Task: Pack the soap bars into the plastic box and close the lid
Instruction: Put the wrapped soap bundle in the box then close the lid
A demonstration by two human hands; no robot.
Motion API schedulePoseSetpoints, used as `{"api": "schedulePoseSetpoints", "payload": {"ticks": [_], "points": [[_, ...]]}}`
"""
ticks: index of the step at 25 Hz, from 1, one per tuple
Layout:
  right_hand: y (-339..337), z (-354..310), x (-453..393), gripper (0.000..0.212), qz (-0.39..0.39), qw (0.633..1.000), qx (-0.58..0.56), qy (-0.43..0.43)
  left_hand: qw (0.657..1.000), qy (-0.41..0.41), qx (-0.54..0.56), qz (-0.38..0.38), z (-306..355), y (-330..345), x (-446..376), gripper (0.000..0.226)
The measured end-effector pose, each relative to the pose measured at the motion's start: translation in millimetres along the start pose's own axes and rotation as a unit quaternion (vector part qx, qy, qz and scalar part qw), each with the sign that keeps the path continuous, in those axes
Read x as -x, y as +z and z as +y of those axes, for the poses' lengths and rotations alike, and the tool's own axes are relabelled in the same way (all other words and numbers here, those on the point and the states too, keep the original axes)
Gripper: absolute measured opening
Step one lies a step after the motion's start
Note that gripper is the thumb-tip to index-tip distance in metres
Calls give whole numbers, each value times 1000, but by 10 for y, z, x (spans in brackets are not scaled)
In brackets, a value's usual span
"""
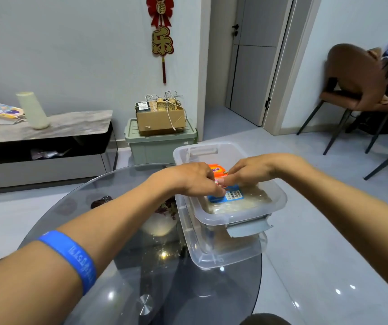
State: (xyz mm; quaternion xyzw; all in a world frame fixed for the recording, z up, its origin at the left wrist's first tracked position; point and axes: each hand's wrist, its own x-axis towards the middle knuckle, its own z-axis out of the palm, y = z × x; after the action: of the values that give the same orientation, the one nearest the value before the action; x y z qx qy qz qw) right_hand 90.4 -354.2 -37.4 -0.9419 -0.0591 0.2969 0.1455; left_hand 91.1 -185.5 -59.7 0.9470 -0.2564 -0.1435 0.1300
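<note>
Both hands pinching one wrapped soap bar over the open plastic box: left hand fingers curled onto its near-left end, right hand fingertips on the top edge. Bar is blue-labelled with a barcode, sitting at about rim height. An orange-wrapped soap bar lies just behind it, partly hidden by the fingers. Pale wrapped contents fill the box below; can't tell the count. Box sits on the lid, clear, underside up, at the right edge of the round glass table, overhanging it. Grey latch hangs at the near end. Table left of the box is open. Blue wristband on left forearm.
</note>
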Motion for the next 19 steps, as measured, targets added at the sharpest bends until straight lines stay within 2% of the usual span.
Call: {"api": "schedulePoseSetpoints", "payload": {"ticks": [1,3,6,8,11,14,16,19], "points": [[29,-15,-61,58,13,1000,8,21,1000,-1,-15,0,3,16,-17,47],[56,12,-167,61,39,998,30,41,997,-1,-74,-11,19,62,-61,53],[27,63,-307,36,110,990,72,53,987,-8,-157,-31,67,117,-120,59],[57,46,-418,30,127,985,99,62,982,-15,-184,-42,71,155,-146,61],[92,32,-564,36,98,992,20,71,988,-38,-145,-49,-30,204,-158,60],[76,109,-591,28,103,990,-74,69,997,-42,-49,-31,-114,234,-178,60],[106,167,-600,26,141,982,-111,53,999,-29,-15,2,-131,279,-164,55],[153,217,-620,41,234,966,-107,12,994,-4,-30,101,-162,396,-92,41]]}}
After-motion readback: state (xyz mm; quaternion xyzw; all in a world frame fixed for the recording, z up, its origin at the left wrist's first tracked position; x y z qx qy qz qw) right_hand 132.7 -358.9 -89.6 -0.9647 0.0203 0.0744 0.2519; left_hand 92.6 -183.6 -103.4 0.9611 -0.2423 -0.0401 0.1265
